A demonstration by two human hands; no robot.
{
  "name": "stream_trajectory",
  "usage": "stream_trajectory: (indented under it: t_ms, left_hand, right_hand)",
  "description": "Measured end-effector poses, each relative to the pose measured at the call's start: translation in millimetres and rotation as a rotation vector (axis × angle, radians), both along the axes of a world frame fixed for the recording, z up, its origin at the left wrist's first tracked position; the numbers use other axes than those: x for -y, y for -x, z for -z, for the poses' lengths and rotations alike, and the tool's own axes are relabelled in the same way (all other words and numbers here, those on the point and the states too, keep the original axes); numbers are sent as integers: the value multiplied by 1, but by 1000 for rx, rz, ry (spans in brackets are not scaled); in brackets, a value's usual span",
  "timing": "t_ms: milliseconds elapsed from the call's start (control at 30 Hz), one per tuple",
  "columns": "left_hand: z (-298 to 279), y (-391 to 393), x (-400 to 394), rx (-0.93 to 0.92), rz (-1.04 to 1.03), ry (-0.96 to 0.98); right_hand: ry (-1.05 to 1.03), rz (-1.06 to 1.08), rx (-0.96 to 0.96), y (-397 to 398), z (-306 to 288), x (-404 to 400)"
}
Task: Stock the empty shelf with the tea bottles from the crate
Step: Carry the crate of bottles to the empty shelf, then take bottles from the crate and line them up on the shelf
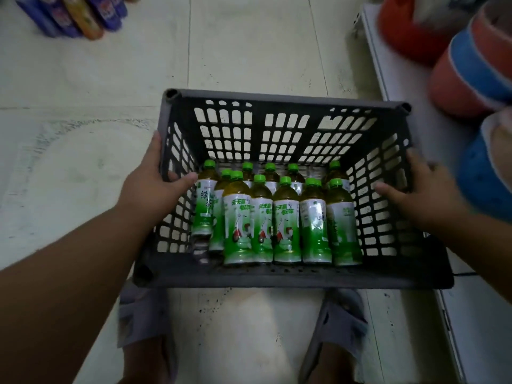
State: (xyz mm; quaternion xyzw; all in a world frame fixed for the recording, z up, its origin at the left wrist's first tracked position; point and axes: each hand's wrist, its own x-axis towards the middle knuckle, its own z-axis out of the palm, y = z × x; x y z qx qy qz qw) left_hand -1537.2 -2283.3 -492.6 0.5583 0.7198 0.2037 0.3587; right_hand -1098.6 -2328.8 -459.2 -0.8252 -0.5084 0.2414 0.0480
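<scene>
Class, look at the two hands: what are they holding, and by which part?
Both hold the crate: the left hand grips its left side rim, the right hand its right side rim.

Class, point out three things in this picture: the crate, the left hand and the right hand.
crate [282, 99]: head view, on the far rim.
left hand [155, 187]: head view, on the back of the hand gripping the crate's left wall.
right hand [421, 189]: head view, on the back of the hand gripping the right wall.

Open crate [285, 99] top above bottles [286, 217]
</scene>
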Motion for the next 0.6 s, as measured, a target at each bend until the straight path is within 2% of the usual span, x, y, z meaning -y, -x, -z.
stream_trajectory:
  t_ms: [67,100,133,200,267,400,500,600]
  left_hand:
    - [-4,0,5,-61,60,-3]
    - [-4,0,7,-121,94,2]
    - [-4,0,10,-210,123,7]
    - [-3,-2,17,-441,201,-40]
    - [-3,-4,18,-584,303,-108]
    - [7,0,11,-614,368,-130]
    - [15,3,11,-629,387,-158]
    - [17,4,9,-599,391,-184]
  right_hand:
    - [3,-155,280,20,-7,8]
    - [-12,-263,370,34,-11,12]
    - [-10,-355,368,49,-14,15]
    - [80,-441,148,85,-14,17]
    - [215,-403,-107,123,0,16]
    - [338,-260,-342,197,47,-16]
    - [327,-94,-346,243,82,-53]
    - [364,-79,-122,273,106,-72]
